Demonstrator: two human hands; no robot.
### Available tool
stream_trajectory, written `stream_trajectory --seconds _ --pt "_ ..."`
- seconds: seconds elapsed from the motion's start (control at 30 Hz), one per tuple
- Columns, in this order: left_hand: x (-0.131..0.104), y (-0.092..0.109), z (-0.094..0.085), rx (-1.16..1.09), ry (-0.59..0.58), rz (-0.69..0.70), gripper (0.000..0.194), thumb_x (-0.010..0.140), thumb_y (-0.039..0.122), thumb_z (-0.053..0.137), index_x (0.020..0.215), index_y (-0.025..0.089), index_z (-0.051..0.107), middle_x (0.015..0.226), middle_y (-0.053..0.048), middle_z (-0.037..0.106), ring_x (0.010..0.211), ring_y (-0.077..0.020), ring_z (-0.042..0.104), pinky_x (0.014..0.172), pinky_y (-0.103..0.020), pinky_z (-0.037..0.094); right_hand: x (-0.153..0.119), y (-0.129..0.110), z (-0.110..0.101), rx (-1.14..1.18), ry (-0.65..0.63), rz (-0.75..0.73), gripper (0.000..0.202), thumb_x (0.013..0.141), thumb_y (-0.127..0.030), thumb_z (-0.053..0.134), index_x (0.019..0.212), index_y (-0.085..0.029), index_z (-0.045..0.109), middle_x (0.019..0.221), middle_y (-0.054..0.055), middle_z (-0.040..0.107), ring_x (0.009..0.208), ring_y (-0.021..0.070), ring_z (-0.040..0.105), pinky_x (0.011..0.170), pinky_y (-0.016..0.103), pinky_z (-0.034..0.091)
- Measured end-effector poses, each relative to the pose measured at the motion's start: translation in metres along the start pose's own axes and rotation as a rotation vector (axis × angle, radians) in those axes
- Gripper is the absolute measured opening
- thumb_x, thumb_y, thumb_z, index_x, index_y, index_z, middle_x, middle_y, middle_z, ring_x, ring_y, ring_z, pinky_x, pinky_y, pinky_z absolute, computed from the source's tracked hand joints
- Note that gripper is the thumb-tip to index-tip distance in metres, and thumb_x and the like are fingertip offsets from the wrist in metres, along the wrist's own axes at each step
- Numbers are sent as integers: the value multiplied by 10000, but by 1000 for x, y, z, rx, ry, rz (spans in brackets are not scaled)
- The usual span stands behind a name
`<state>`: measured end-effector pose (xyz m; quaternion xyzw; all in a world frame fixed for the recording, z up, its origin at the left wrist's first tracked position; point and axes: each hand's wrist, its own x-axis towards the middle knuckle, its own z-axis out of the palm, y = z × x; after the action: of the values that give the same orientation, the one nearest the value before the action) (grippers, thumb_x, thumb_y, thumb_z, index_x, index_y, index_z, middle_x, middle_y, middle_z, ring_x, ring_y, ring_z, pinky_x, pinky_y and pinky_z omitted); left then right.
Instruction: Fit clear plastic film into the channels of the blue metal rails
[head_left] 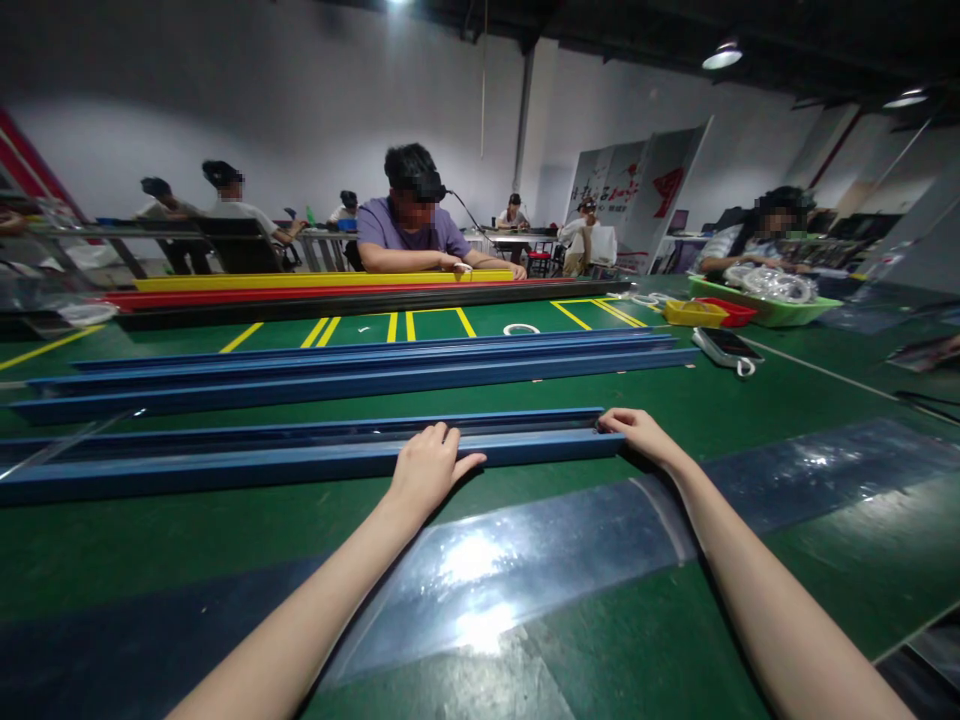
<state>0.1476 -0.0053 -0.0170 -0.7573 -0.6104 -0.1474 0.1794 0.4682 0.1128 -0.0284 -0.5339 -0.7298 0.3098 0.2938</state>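
Note:
A long blue channel lies across the green table in front of me, its open trough facing up. My left hand rests over its near wall, fingers curled into the trough and thumb stretched along the outside. At the channel's right end is my right hand, its fingers pinched together against the opening; what is between the fingertips is hidden. A clear strip slants across the channel's left part. Something dark and glossy runs along inside the trough, too unclear to name.
More blue channels lie behind, then black, red and yellow ones. Clear plastic sheeting covers the near table. At the right are a phone, a yellow tray and a green basket. A co-worker sits opposite.

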Motion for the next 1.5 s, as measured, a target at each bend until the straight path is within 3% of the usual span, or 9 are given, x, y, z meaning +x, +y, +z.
stream_trajectory --seconds 0.17,0.33,0.6,0.83,0.97,1.1,1.3,1.5 --pt "2 -8 -12 -1 -82 -76 516 774 611 384 786 148 612 832 -83 612 829 -213 561 615 -265 409 0 1 0 6 5 -4 332 682 -476 501 592 -173 600 624 16 598 630 158 531 610 242 380" --pt "-3 -27 -22 -3 -170 -23 467 805 573 366 777 180 616 844 -51 617 836 -192 561 635 -258 407 0 1 0 -6 2 8 338 688 -484 500 598 -175 603 632 17 603 649 165 536 622 247 381" --pt "-22 -60 -22 2 -106 12 351 799 514 443 822 188 570 853 -30 614 832 -169 549 662 -240 397 -4 -5 -1 1 15 45 313 691 -461 497 634 -170 599 608 11 583 513 117 478 479 230 348" --pt "-26 -66 -16 6 -64 56 368 796 525 434 824 175 542 843 -36 605 810 -178 544 674 -262 389 -4 -10 -7 -74 208 27 257 680 -418 471 687 -185 580 438 -40 496 392 107 445 464 239 366" --pt "-29 -64 -9 57 23 74 372 804 521 422 798 168 543 795 -40 598 762 -183 537 643 -277 365 2 -27 -4 -211 401 -29 245 704 -399 449 723 -196 586 609 8 607 536 145 553 552 251 402" --pt "-31 -63 -4 86 120 91 384 800 525 422 777 163 545 754 -44 592 723 -186 528 623 -290 339 8 -64 19 -352 470 -129 242 750 -380 419 721 -207 584 662 27 628 618 163 566 579 249 381" --pt "-31 -63 -2 91 180 101 389 790 525 440 737 155 547 717 -49 576 706 -189 514 629 -301 322 -1 -126 83 -566 337 -280 250 802 -326 389 632 -207 528 645 7 600 586 135 524 513 225 298" --pt "-32 -63 -3 91 187 71 397 784 535 441 741 158 559 728 -52 580 711 -195 509 645 -311 325 -6 -150 128 -728 378 -473 249 838 -248 357 701 -183 554 738 51 608 742 163 525 651 244 325"
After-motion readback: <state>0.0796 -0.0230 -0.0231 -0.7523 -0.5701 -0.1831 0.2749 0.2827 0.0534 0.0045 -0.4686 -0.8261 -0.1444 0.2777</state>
